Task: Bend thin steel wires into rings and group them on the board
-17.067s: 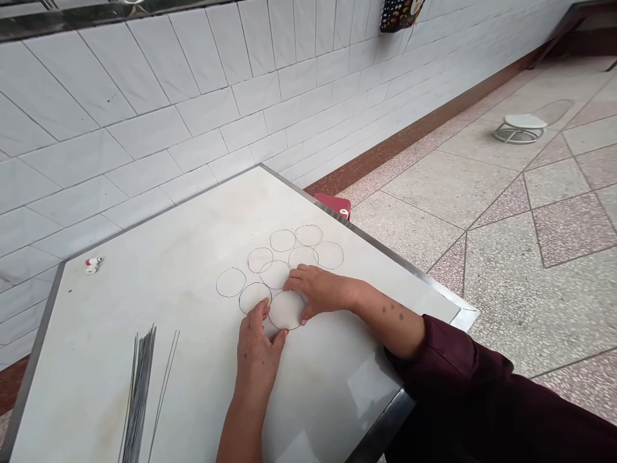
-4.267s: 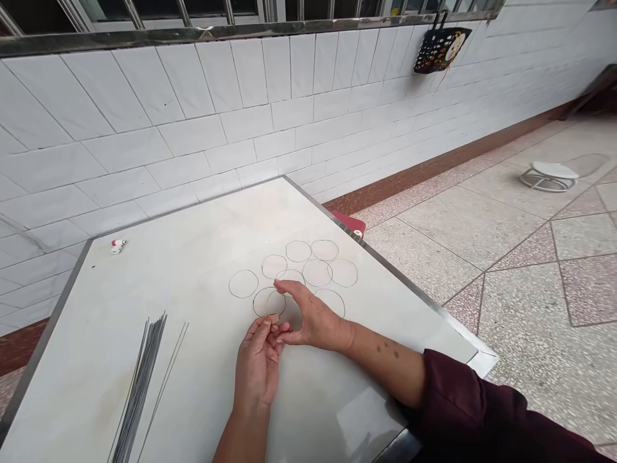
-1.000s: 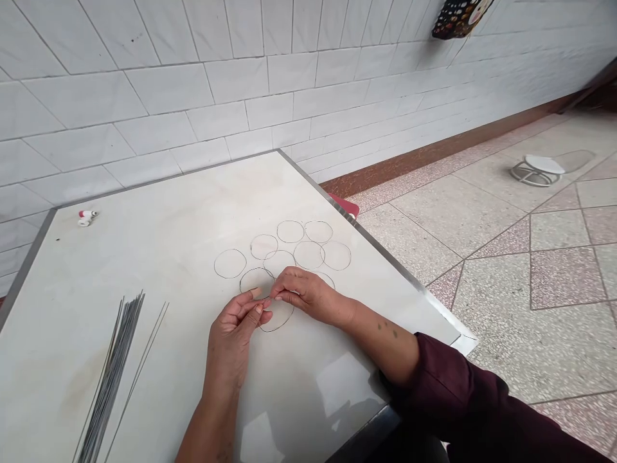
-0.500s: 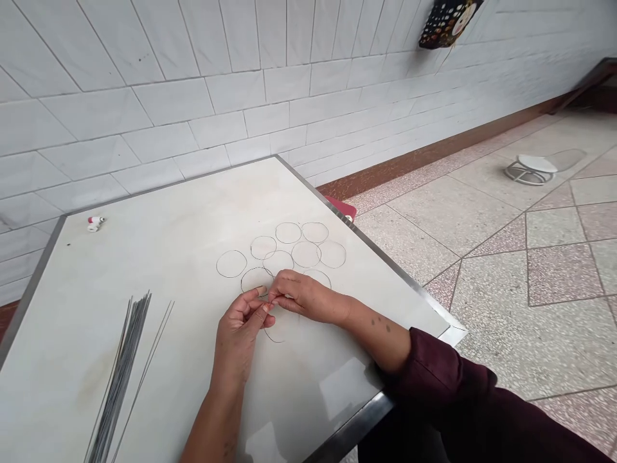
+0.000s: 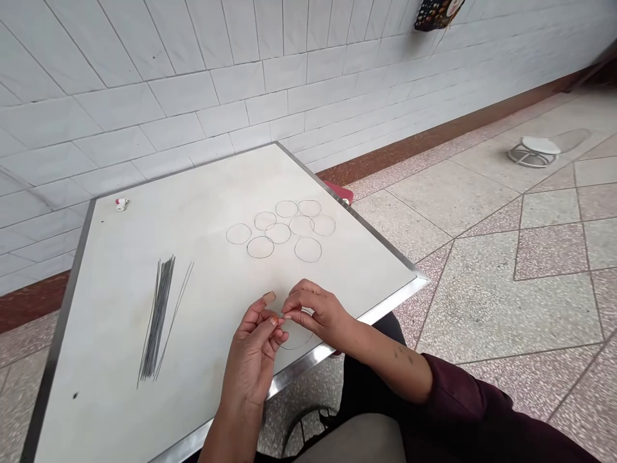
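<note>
Well to the right of the wire bundle (image 5: 160, 321), two hands met above the counter (image 5: 207, 212) on one wire ring (image 5: 296, 348). Left hand (image 5: 258, 337): narrow, thumb and finger pinched on the ring. Right hand (image 5: 318, 312): narrow too, fingertips closed on the ring just beside the left's, probably a tips-only hold because the wire was so thin. Exact bit between the tips too small to tell. Tan wrap (image 5: 269, 297) on one left finger, apart from the pinch. Nine other rings (image 5: 307, 261) lay flat, right of the bundle and farther from the person, some overlapping; likely put there to keep them out of the hands' way. Two loose wires (image 5: 176, 312) lay just right of the bundle, perhaps split off for easy picking. Small red-and-white item (image 5: 122, 204) beyond the bundle, to its left; couldn't tell what.
</note>
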A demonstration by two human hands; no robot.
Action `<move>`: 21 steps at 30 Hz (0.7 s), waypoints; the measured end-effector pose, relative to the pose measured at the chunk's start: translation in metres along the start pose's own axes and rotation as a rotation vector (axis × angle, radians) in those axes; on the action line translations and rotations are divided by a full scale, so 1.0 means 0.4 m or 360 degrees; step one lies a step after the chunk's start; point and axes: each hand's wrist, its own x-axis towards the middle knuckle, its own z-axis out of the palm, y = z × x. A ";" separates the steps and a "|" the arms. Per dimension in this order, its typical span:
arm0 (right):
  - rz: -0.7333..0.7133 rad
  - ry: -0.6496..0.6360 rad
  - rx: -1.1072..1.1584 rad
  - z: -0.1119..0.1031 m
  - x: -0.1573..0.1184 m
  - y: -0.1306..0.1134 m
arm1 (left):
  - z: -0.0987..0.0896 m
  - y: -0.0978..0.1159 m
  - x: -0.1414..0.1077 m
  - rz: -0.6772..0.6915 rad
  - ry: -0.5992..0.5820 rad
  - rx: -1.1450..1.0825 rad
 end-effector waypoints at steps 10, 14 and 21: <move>-0.0374 -0.0257 -0.0276 0.016 -0.050 -0.115 | -0.057 0.014 -0.148 0.0011 -0.0125 0.0257; -0.0536 -0.0302 -0.0351 0.034 -0.041 -0.136 | -0.082 0.023 -0.168 0.0045 -0.0102 0.0282; -0.0562 -0.0360 -0.0263 0.098 -0.050 -0.169 | -0.142 0.025 -0.228 0.0142 -0.0028 0.0255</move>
